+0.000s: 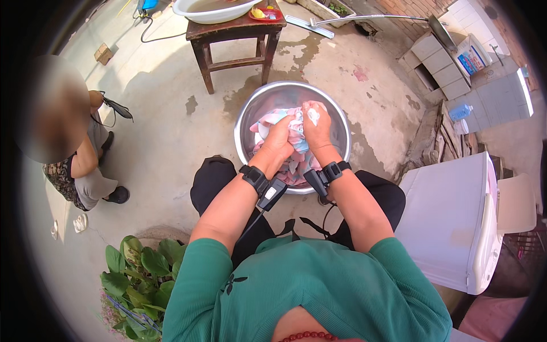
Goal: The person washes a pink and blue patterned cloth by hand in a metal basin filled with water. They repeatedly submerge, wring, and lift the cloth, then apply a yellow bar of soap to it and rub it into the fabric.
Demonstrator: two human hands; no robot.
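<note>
Both my hands are over a round stainless steel basin (345,141) on the concrete floor between my knees. My left hand (278,139) is closed on a bunched cloth (295,133) patterned in pink, white and light blue. On the same cloth, my right hand (316,126) is clenched close beside it, with white suds on its back. More of the pink cloth (295,169) lies in the basin below my hands. Black straps with small devices sit on both wrists.
Beyond the basin stands a wooden stool (237,30) with a white tub (213,17) and a red dish (266,14). A person (85,175) crouches at left. Leafy plants (145,273) are near-left, a white washing machine (444,222) at right. A flat mop (310,26) lies at the back.
</note>
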